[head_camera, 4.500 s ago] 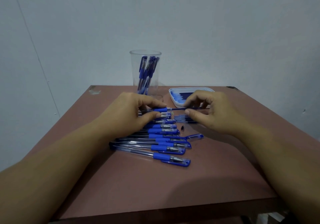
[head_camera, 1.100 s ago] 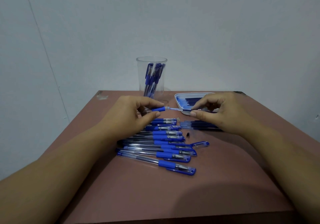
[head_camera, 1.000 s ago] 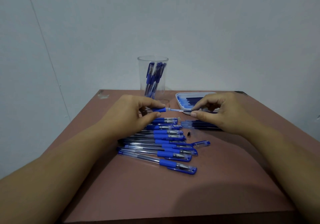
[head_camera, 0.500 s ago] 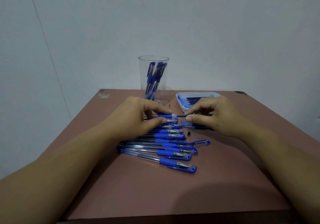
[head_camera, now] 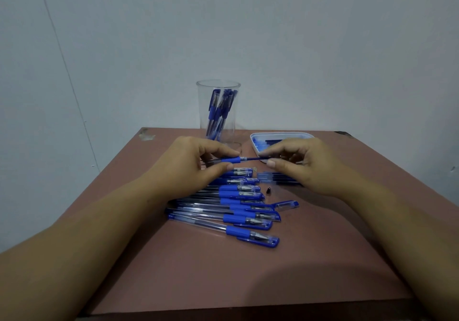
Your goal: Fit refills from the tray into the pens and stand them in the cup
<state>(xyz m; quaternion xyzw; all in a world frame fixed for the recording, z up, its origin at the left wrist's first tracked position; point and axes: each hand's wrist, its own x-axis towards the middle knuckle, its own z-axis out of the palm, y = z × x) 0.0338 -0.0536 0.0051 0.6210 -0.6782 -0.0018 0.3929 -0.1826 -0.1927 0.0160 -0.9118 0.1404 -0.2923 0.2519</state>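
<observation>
Left grip [head_camera: 198, 165] and right grip [head_camera: 301, 164] both pinched shut, facing, forearms converging inward.

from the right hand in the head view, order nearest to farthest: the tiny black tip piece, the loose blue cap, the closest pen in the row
1. tiny black tip piece: on the table just left of the right hand.
2. loose blue cap: lower, toward the person.
3. closest pen: front of the row, farthest down and left.
</observation>
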